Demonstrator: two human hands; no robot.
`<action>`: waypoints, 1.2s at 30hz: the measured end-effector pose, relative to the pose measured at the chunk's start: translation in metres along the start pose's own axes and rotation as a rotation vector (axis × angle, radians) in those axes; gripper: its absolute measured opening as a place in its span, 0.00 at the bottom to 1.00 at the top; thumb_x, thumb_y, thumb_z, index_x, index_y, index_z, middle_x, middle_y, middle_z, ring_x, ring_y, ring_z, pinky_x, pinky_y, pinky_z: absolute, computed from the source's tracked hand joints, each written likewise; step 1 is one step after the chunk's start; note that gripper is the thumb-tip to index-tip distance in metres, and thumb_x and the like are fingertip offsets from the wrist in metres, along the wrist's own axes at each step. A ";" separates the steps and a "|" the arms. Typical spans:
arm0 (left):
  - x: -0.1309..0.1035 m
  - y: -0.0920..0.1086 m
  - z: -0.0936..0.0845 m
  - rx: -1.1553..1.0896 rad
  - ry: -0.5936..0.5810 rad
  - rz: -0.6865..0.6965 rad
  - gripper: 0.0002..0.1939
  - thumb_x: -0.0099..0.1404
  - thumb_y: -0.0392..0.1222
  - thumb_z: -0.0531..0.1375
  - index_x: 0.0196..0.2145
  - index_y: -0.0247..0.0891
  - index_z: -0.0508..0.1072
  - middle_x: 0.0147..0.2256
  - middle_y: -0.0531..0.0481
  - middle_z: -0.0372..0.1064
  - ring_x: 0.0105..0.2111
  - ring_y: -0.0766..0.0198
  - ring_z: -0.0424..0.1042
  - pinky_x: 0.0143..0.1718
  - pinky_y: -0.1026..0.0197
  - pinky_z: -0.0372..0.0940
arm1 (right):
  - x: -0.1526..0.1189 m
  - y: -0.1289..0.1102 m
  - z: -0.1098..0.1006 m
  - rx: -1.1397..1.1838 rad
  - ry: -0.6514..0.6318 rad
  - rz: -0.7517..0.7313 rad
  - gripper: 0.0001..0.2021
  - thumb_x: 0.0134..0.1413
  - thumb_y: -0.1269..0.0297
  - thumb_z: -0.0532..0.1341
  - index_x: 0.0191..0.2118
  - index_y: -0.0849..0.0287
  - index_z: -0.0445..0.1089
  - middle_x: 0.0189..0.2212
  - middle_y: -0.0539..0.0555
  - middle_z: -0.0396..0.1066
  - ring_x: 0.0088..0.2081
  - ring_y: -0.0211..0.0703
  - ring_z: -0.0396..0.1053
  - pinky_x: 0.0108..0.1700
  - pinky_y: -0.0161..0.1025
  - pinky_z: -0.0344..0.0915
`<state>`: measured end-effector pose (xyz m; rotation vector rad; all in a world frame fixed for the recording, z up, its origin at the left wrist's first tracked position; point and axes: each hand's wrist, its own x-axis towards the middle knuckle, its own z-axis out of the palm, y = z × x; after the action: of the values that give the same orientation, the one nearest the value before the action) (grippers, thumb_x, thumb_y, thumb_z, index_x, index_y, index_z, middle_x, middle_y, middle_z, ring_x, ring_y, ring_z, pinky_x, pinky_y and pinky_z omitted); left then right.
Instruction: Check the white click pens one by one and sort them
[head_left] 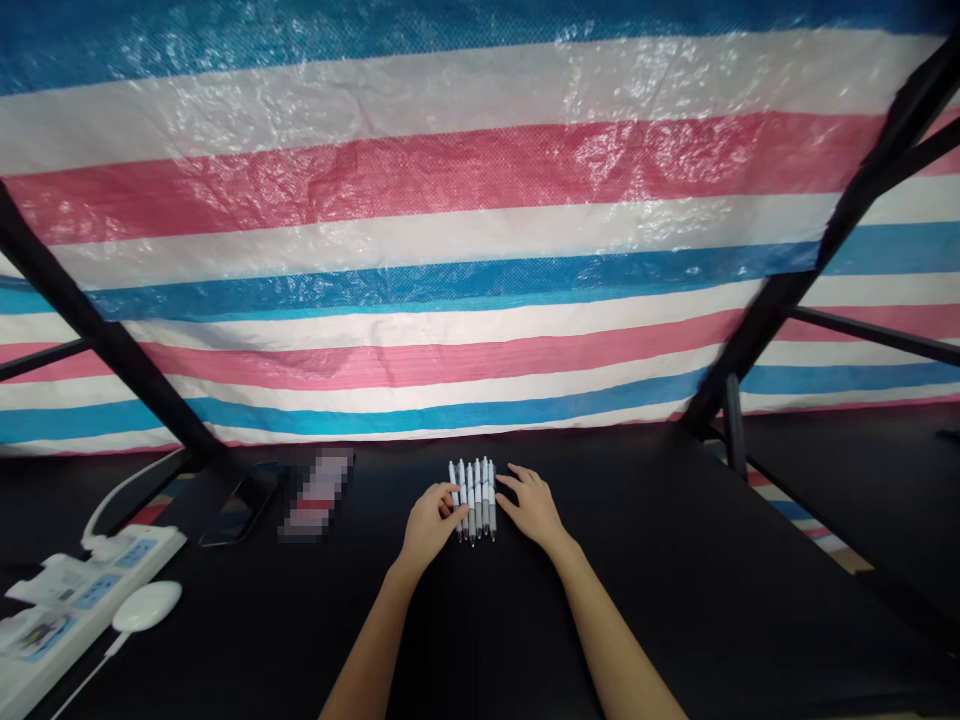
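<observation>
- Head view: a row of pens (472, 498) lies side by side on the black tabletop (675, 600), right between the two hands.
- Left hand (429, 525) rests loosely curled, fingertips touching the row's left edge; right hand (531, 505) lies flat and spread against the right edge. Neither grips anything.
- These pens look light, stiff and smooth, so probably prone to rolling; best pinched across the barrels, mid-length.
- Far off the left hand: a white power strip (82, 590), a dark phone (238, 508), though detail there is poor.

Both forearms bare, no sleeves, left hand (429, 523) and right hand (534, 506) ungloved
</observation>
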<state>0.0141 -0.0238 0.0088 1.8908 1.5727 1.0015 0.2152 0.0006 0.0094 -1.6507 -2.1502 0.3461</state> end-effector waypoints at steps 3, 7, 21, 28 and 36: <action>0.000 0.001 -0.001 0.018 -0.008 -0.001 0.12 0.56 0.44 0.58 0.37 0.39 0.71 0.28 0.55 0.62 0.26 0.67 0.65 0.29 0.64 0.61 | 0.000 0.000 0.000 -0.002 -0.001 0.003 0.18 0.56 0.62 0.56 0.52 0.54 0.68 0.57 0.57 0.60 0.58 0.50 0.54 0.55 0.46 0.53; 0.000 0.002 -0.001 0.031 -0.003 0.001 0.11 0.56 0.43 0.58 0.37 0.39 0.71 0.27 0.55 0.62 0.25 0.68 0.65 0.29 0.64 0.61 | 0.000 -0.001 -0.001 -0.002 -0.002 -0.002 0.17 0.56 0.62 0.56 0.52 0.53 0.68 0.56 0.56 0.60 0.58 0.50 0.55 0.55 0.47 0.53; -0.001 0.004 -0.002 -0.006 0.002 0.006 0.12 0.55 0.45 0.58 0.37 0.39 0.71 0.26 0.55 0.61 0.25 0.68 0.64 0.29 0.64 0.60 | 0.001 0.001 0.001 -0.008 0.001 -0.006 0.17 0.56 0.62 0.56 0.52 0.53 0.68 0.56 0.57 0.60 0.58 0.50 0.55 0.55 0.47 0.53; 0.000 0.005 -0.002 -0.013 0.007 0.006 0.11 0.55 0.44 0.58 0.36 0.39 0.71 0.26 0.55 0.61 0.24 0.68 0.64 0.29 0.63 0.61 | 0.000 0.000 0.001 -0.015 0.001 -0.001 0.18 0.56 0.62 0.56 0.52 0.54 0.68 0.56 0.58 0.60 0.58 0.50 0.55 0.55 0.47 0.53; 0.000 0.002 0.000 -0.001 0.020 0.015 0.11 0.55 0.44 0.58 0.36 0.39 0.71 0.26 0.55 0.62 0.24 0.68 0.64 0.29 0.64 0.61 | 0.000 0.001 0.001 -0.012 -0.004 0.002 0.18 0.56 0.62 0.56 0.52 0.54 0.68 0.57 0.57 0.60 0.58 0.50 0.54 0.55 0.46 0.53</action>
<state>0.0150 -0.0246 0.0104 1.8995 1.5711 1.0303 0.2152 0.0014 0.0080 -1.6600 -2.1575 0.3379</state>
